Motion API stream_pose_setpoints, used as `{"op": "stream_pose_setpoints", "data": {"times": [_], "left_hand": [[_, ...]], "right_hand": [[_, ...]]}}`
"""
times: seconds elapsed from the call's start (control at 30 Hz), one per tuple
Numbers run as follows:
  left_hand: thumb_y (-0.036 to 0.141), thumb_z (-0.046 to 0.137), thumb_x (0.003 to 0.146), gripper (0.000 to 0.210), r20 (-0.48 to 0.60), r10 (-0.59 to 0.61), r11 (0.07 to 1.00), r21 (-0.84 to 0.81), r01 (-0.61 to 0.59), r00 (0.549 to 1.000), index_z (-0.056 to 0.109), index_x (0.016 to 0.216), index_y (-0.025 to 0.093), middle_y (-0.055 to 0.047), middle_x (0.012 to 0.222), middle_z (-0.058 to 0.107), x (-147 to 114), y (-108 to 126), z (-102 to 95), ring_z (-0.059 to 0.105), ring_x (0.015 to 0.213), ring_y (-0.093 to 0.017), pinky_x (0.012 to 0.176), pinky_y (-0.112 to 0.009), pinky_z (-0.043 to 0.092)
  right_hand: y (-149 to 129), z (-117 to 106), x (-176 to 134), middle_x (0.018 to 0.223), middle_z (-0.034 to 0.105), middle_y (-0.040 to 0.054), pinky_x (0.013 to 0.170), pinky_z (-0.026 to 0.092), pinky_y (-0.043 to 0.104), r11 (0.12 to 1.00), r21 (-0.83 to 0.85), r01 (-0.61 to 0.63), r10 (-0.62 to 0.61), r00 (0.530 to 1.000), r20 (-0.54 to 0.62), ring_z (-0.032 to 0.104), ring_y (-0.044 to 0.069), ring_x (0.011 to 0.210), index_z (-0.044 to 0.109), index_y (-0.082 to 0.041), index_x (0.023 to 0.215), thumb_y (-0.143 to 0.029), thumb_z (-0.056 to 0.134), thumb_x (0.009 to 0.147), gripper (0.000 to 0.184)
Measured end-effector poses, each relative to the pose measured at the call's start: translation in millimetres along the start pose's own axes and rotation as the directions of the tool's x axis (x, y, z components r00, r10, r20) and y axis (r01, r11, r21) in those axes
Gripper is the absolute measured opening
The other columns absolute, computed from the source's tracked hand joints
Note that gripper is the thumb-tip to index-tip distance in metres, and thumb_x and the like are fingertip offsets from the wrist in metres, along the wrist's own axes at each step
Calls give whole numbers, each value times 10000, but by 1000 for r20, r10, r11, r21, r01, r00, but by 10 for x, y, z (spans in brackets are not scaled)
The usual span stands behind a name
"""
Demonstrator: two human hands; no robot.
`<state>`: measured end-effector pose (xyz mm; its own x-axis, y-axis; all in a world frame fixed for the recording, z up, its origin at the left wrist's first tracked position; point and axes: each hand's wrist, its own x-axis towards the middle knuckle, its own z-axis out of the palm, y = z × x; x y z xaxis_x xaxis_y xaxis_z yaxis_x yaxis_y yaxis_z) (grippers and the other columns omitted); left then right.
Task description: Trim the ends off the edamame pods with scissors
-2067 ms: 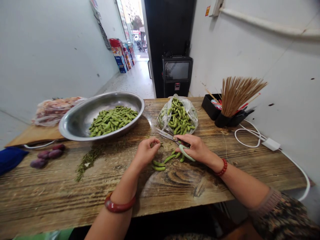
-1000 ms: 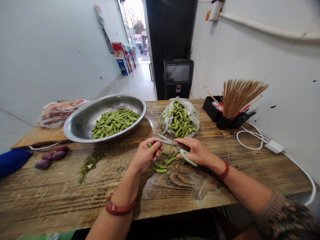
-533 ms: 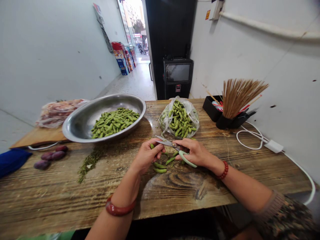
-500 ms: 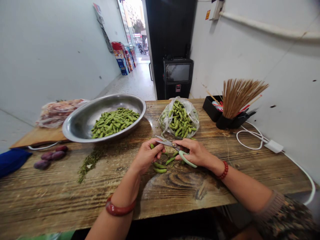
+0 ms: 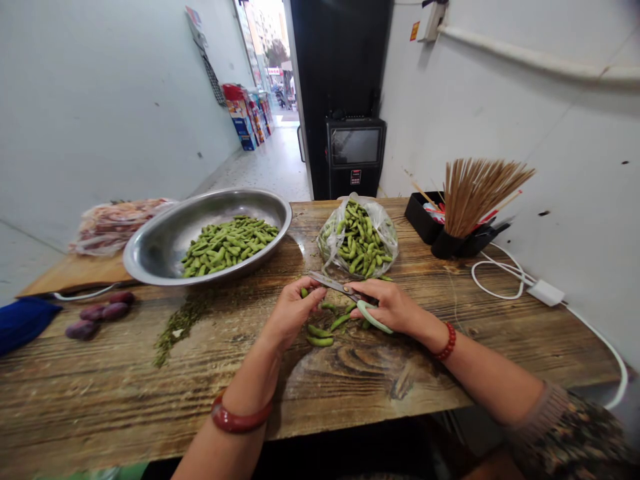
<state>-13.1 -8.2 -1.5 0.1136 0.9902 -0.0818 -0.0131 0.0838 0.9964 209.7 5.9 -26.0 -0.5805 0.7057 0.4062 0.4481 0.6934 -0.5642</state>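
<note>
My right hand (image 5: 387, 303) is closed round the pale green handles of a pair of scissors (image 5: 375, 317), whose blades point left toward my other hand. A green soybean pod (image 5: 304, 292) is pinched in my left hand (image 5: 294, 308), close to the blade tips. Below both hands, several loose pods (image 5: 320, 341) lie on the wooden table (image 5: 360, 383). A clear plastic bag (image 5: 390, 230) full of pods stands just beyond my hands. To the left of it, a wide steel basin (image 5: 155, 257) holds a heap of pods.
Plant trimmings (image 5: 180, 327) lie left of my hands, with several purple-skinned vegetables (image 5: 115, 311) farther left. Bagged meat (image 5: 115, 227) sits on a cutting board (image 5: 75, 275). At right are a black holder of wooden skewers (image 5: 470, 200) and a white cable with an adapter (image 5: 546, 293).
The scissor blades have shifted very slightly near the left fingers. Both hands stay in nearly the same place, and the piles of pods look unchanged.
</note>
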Motion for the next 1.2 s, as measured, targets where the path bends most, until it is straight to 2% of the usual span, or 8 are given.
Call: {"op": "stream_pose_setpoints", "data": {"times": [0.07, 0.2, 0.33, 0.47, 0.8, 0.93, 1.1, 1.2], "left_hand": [[300, 718, 697, 218, -41, -6, 999, -44, 4, 999, 668, 821, 128, 62, 515, 452, 13, -17, -30, 326, 435, -36, 410, -159, 237], [282, 742, 677, 239, -45, -32, 966, -259, 20, 998, 618, 831, 148, 73, 529, 429, 28, -14, -77, 324, 430, -33, 381, -146, 192], [231, 767, 635, 270, -58, -46, 933, -358, 23, 997, 575, 807, 153, 41, 614, 547, 36, 5, -89, 373, 434, -27, 363, -132, 208], [215, 771, 624, 291, -47, -55, 924, -382, 33, 997, 552, 806, 152, -5, 694, 639, 34, 13, -82, 402, 436, -26, 362, -126, 225], [243, 760, 655, 263, 56, -48, 949, -308, 63, 997, 548, 774, 144, 1, 662, 650, 7, -4, -26, 402, 405, -19, 364, -133, 204], [238, 747, 676, 242, 72, -48, 956, -285, 66, 996, 545, 765, 139, -3, 668, 650, -1, -5, -17, 408, 411, -17, 370, -132, 203], [255, 730, 702, 230, 63, -35, 942, -332, 54, 997, 537, 754, 144, -11, 683, 645, 3, 9, -20, 430, 447, -27, 376, -123, 261], [276, 701, 728, 219, 31, -58, 915, -398, 66, 998, 523, 736, 149, -27, 762, 655, 10, 36, -39, 510, 525, -52, 413, -131, 359]], "right_hand": [[15, -3, 4, 970, 667, 85, 724, 488, 282, 999, 15, -33, 33, 999, -40, 611, 174, 781, 590, -176, 1215, -385, 696, 784, 490], [42, -14, 13, 949, 654, 80, 740, 493, 298, 995, 32, -96, 99, 989, -109, 609, 183, 801, 596, -170, 1195, -396, 694, 781, 482], [14, -24, 18, 920, 618, 62, 707, 491, 296, 995, 30, -97, 99, 992, -79, 578, 170, 763, 545, -188, 1245, -392, 710, 764, 548], [-44, -22, 18, 929, 610, 59, 729, 483, 304, 997, 12, -82, 83, 996, -28, 577, 180, 801, 524, -197, 1263, -389, 729, 744, 590], [-48, -6, 14, 953, 612, 62, 735, 482, 294, 998, 36, -43, 43, 999, 2, 584, 172, 802, 515, -201, 1275, -409, 738, 734, 621], [-44, 6, 5, 885, 606, 47, 699, 475, 278, 999, 31, -33, 33, 999, -11, 571, 158, 751, 537, -186, 1252, -406, 717, 760, 568], [-23, 6, 8, 919, 645, 69, 689, 484, 275, 999, 21, -28, 29, 998, -51, 585, 160, 742, 579, -186, 1211, -402, 689, 787, 488], [5, -2, 11, 942, 654, 77, 711, 494, 291, 999, 16, -30, 32, 995, -91, 600, 173, 769, 584, -186, 1207, -403, 684, 790, 481]]}}
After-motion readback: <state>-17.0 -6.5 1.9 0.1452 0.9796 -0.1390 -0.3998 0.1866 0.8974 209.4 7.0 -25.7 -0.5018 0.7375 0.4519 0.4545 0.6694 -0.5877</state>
